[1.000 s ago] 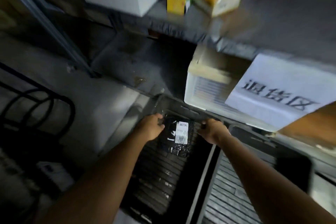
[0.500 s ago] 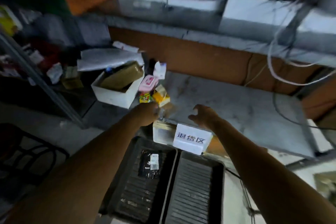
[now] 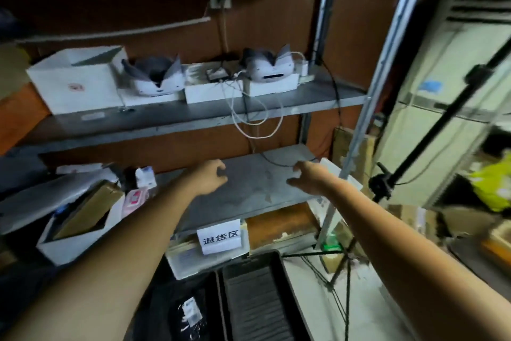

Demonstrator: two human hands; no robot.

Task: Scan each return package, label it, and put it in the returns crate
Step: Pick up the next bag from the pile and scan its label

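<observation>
Head view: the left hand and right hand hover well apart over the grey shelf, between its front and back edges. Their fingers are loosely curled and spread, gripping nothing. The black labelled package lies in the returns crate, near its right wall.

The left forearm hides part of the returns crate, and the package label is unreadable.

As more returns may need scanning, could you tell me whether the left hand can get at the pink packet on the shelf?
Probably yes: the left hand is empty above the shelf, and the pink packet lies to its left with nothing between them that I can see.
</observation>
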